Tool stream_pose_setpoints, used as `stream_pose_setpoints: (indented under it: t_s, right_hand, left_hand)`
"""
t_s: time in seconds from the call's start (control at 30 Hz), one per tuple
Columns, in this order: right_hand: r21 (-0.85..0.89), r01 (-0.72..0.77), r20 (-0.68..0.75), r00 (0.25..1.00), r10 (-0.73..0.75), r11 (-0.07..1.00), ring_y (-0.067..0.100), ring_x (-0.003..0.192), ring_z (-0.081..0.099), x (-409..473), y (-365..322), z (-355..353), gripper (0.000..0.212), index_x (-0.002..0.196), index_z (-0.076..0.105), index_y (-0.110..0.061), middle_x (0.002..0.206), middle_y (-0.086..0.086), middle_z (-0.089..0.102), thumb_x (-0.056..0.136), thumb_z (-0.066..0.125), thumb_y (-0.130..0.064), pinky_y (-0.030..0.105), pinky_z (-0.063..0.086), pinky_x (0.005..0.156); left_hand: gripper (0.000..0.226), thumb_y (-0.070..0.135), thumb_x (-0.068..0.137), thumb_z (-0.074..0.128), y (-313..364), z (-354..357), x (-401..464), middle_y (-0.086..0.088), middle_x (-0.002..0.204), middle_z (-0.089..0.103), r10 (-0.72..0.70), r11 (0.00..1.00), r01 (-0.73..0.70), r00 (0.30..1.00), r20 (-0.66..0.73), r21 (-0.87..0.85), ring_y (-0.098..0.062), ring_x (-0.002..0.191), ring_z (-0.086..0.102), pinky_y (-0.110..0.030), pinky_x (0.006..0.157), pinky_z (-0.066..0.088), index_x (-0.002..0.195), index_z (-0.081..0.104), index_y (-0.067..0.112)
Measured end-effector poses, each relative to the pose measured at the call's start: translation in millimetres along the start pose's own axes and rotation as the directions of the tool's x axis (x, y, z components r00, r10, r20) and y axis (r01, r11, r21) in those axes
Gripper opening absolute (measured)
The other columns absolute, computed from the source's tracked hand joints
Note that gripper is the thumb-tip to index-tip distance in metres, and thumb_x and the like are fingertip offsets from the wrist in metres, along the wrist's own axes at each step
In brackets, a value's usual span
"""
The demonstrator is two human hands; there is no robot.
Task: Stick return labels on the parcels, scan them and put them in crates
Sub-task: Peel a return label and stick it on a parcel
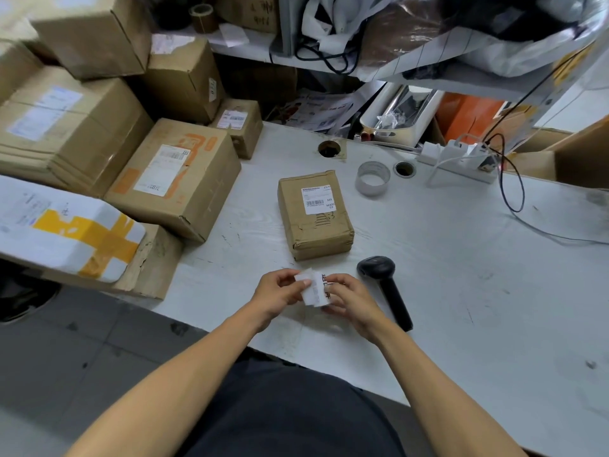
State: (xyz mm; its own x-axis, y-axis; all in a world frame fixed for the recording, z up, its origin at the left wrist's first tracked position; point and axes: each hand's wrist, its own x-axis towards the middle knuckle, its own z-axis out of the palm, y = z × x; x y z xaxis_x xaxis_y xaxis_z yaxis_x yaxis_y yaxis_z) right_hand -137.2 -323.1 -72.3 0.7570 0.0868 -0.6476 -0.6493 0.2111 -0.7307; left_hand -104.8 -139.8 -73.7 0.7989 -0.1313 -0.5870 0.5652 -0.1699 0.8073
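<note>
White paper was in both hands: the left hand [280, 291] and the right hand [349, 300] pinched a small return label [314, 288] between thumb and fingers, just above the near part of the grey surface [461, 291]. It looked as if the backing was being peeled, so the label was not yet stuck. The small cardboard parcel [315, 215] lay just beyond the hands, with only its shipping label [318, 199] on top; I saw no return label on it. The black barcode scanner [384, 285] lay untouched to the right of the hands. No crate was visible. I judged the work on this parcel to be at the first step: sticking, scanning and putting it in a crate all remained. Many cardboard boxes [171, 179] were piled at the left; whether they were finished I could not tell.
</note>
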Motion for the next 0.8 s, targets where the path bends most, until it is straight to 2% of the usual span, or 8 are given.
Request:
stream_pose_setpoints:
  t_s: [0.1,0.17,0.33,0.43,0.5,0.63,0.7,0.8]
  right_hand:
    - [0.151,-0.068,0.065,0.996,0.059,0.986,0.026,0.087,0.072,-0.5,-5.7,-3.3,0.019,0.112,0.066,-0.007,0.098,0.014,0.075,0.095,0.061,-0.001,0.049,0.056,0.095]
    - [0.169,-0.102,0.142,0.987,0.078,0.980,0.027,0.095,0.071,-2.4,-9.1,-5.6,0.024,0.117,0.068,-0.004,0.105,0.017,0.074,0.094,0.062,-0.001,0.048,0.056,0.097]
    - [0.191,-0.057,0.094,0.995,0.040,0.980,0.020,0.085,0.069,-1.2,-8.5,-9.4,0.014,0.102,0.063,-0.010,0.095,0.012,0.072,0.090,0.064,-0.003,0.036,0.058,0.076]
    - [0.207,-0.023,0.063,0.998,0.010,0.978,0.017,0.078,0.066,0.9,-5.5,-11.1,0.012,0.094,0.060,-0.013,0.091,0.011,0.069,0.089,0.067,-0.005,0.033,0.056,0.076]
    - [0.207,0.007,0.030,0.999,-0.013,0.978,0.019,0.083,0.068,2.3,-3.1,-12.0,0.011,0.100,0.063,-0.011,0.095,0.012,0.071,0.093,0.064,-0.003,0.032,0.057,0.078]
    - [0.208,0.061,-0.012,0.998,-0.059,0.976,0.022,0.093,0.070,4.8,0.9,-13.2,0.019,0.113,0.070,-0.008,0.102,0.012,0.075,0.096,0.063,-0.005,0.034,0.058,0.085]
    - [0.214,0.085,-0.038,0.996,-0.079,0.973,0.023,0.093,0.070,5.5,2.3,-13.8,0.017,0.111,0.071,-0.006,0.104,0.015,0.074,0.095,0.064,-0.005,0.035,0.057,0.086]
    - [0.140,0.127,-0.110,0.988,-0.112,0.982,0.025,0.094,0.071,6.7,4.4,-12.8,0.017,0.108,0.069,-0.004,0.104,0.019,0.073,0.092,0.070,-0.007,0.034,0.058,0.083]
  left_hand:
    - [0.020,0.015,0.087,0.079,3.9,-2.2,3.4,-0.014,0.093,0.070,0.004,1.000,-0.003,1.000,-0.015,0.012,-0.018,0.078,0.061,-0.022,0.065,0.050,0.106,0.073,0.009]
    - [0.020,0.015,0.085,0.081,6.7,-1.7,5.9,-0.011,0.091,0.066,0.024,1.000,-0.024,0.999,-0.045,0.009,-0.017,0.078,0.060,-0.018,0.060,0.048,0.101,0.073,0.007]
    - [0.018,0.030,0.081,0.085,9.7,5.2,7.5,-0.005,0.090,0.073,0.144,0.977,-0.111,0.974,-0.174,0.183,-0.022,0.084,0.068,-0.034,0.073,0.058,0.089,0.073,0.019]
    - [0.014,0.029,0.084,0.082,15.0,9.0,6.4,0.006,0.090,0.071,0.274,0.930,-0.188,0.927,-0.256,0.317,-0.016,0.082,0.064,-0.027,0.069,0.055,0.092,0.072,0.024]
    - [0.030,0.031,0.083,0.082,17.0,11.6,4.0,0.010,0.107,0.064,0.371,0.878,-0.241,0.888,-0.270,0.414,-0.010,0.092,0.061,-0.019,0.073,0.051,0.108,0.067,0.026]
    - [0.050,0.044,0.079,0.082,14.5,16.6,-7.1,0.008,0.118,0.047,0.653,0.661,-0.396,0.722,-0.228,0.637,-0.004,0.102,0.050,-0.013,0.082,0.046,0.119,0.060,0.023]
    - [0.046,0.045,0.079,0.082,13.2,18.4,-10.5,0.011,0.112,0.057,0.637,0.636,-0.473,0.768,-0.069,0.609,-0.002,0.097,0.057,-0.015,0.079,0.051,0.116,0.066,0.023]
    - [0.028,0.035,0.082,0.083,11.0,25.1,-13.5,0.012,0.097,0.071,0.462,0.756,-0.431,0.884,0.066,0.493,-0.002,0.086,0.068,-0.029,0.077,0.059,0.106,0.077,0.023]
